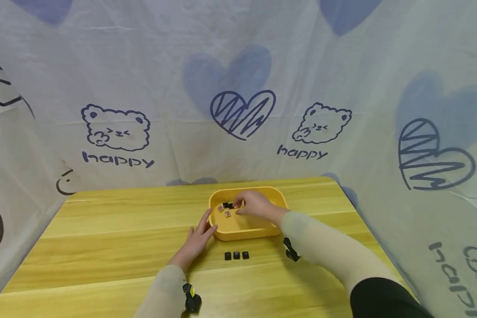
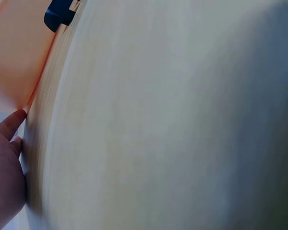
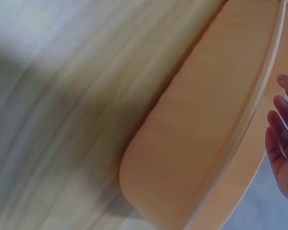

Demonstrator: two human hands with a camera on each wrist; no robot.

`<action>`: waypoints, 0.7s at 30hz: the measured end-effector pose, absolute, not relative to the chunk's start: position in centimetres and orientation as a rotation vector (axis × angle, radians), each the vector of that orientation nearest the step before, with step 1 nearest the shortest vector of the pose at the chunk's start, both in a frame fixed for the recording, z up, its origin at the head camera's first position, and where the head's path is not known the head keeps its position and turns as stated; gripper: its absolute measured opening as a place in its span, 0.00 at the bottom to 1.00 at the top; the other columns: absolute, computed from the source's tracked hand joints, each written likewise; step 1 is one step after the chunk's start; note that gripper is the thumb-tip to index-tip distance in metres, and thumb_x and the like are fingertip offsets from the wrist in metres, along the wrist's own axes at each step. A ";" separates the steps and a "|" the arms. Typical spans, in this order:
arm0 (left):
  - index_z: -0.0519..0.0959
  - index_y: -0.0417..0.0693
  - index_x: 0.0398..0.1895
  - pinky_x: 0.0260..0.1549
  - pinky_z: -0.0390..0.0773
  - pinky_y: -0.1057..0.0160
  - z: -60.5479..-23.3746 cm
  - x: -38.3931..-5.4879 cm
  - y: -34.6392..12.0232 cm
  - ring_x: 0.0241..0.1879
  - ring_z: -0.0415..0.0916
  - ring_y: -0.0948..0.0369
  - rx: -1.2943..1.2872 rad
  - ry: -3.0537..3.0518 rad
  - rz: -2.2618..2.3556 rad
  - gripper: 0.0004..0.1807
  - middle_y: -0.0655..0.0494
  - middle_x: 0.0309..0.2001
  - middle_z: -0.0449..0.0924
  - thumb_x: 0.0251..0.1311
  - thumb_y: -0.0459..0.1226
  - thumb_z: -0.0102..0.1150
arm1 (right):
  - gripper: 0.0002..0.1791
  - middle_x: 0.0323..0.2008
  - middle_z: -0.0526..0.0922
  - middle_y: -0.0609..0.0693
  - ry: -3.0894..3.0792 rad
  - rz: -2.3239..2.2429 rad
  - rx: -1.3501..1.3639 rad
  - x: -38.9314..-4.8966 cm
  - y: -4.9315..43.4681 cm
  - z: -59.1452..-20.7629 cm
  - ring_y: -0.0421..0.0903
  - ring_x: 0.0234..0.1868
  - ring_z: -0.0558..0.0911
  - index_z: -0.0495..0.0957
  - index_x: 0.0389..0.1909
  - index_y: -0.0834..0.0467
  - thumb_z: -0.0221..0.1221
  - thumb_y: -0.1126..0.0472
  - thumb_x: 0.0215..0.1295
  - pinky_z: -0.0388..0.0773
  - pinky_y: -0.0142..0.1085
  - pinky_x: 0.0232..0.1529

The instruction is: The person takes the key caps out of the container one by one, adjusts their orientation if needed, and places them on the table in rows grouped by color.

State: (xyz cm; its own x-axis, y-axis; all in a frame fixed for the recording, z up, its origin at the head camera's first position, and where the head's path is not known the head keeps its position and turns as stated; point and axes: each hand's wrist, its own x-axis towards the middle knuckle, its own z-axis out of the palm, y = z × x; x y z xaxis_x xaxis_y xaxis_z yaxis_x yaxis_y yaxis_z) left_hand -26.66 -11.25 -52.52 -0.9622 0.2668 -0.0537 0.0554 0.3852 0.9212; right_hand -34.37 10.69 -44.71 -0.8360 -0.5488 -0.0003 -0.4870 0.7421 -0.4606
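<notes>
A yellow tray (image 1: 238,235) with raised walls stands on the table. My left hand (image 1: 198,239) touches its left rim, fingers fairly straight; the left wrist view shows a fingertip (image 2: 20,115) against the outer wall. Inside the tray my right hand (image 1: 256,206) reaches down with bent fingers, thumb and forefinger apart. Right by those fingertips lie small black keycap-like pieces (image 1: 226,205). Two pale, reddish square pieces (image 1: 228,213) lie on the tray floor to their left and nearer. In the right wrist view, the loosely bent fingers (image 3: 278,127) show nothing between them.
Three black keycap-like pieces (image 1: 236,255) stand in a row on the wooden table (image 1: 115,238), just in front of the tray. A white curtain (image 1: 175,132) with printed hearts and bears hangs behind and beside the table. Both wrists carry small black devices (image 1: 191,299).
</notes>
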 end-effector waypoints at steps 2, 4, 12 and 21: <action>0.41 0.57 0.79 0.66 0.19 0.43 -52.5 -26.7 -11.2 0.72 0.51 0.46 0.288 2.448 1.620 0.35 0.38 0.70 0.60 0.76 0.47 0.42 | 0.12 0.38 0.84 0.50 2.795 -0.647 -0.827 -35.0 10.5 -44.8 0.43 0.39 0.79 0.84 0.44 0.61 0.67 0.63 0.60 0.77 0.38 0.44; 0.41 0.57 0.79 0.66 0.19 0.42 -52.6 -26.6 -11.2 0.72 0.51 0.46 0.291 2.447 1.625 0.35 0.37 0.70 0.60 0.76 0.47 0.42 | 0.11 0.38 0.84 0.49 2.793 -0.606 -0.825 -35.5 10.3 -44.9 0.43 0.38 0.79 0.84 0.43 0.61 0.67 0.63 0.60 0.77 0.39 0.44; 0.42 0.56 0.79 0.67 0.21 0.41 -52.9 -26.7 -11.2 0.72 0.52 0.45 0.303 2.474 1.603 0.35 0.37 0.69 0.60 0.76 0.46 0.43 | 0.14 0.41 0.84 0.47 2.762 -0.445 -0.796 -36.7 9.2 -44.9 0.43 0.42 0.79 0.84 0.47 0.58 0.67 0.61 0.61 0.77 0.38 0.49; 0.42 0.57 0.79 0.66 0.20 0.42 -53.2 -26.8 -11.2 0.72 0.52 0.46 0.304 2.463 1.618 0.35 0.37 0.70 0.60 0.76 0.46 0.42 | 0.15 0.48 0.84 0.47 2.740 -0.358 -0.793 -37.9 8.5 -46.1 0.45 0.50 0.80 0.83 0.50 0.55 0.67 0.62 0.61 0.76 0.39 0.53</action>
State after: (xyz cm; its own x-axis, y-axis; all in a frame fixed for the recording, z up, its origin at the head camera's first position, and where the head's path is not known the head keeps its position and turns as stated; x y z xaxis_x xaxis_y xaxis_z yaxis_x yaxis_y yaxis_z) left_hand -26.82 -11.17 -53.15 -0.9631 0.2667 -0.0367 0.0722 0.3872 0.9192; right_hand -37.90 8.48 -46.06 -0.8149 -0.5496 -0.1838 -0.4840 0.8199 -0.3059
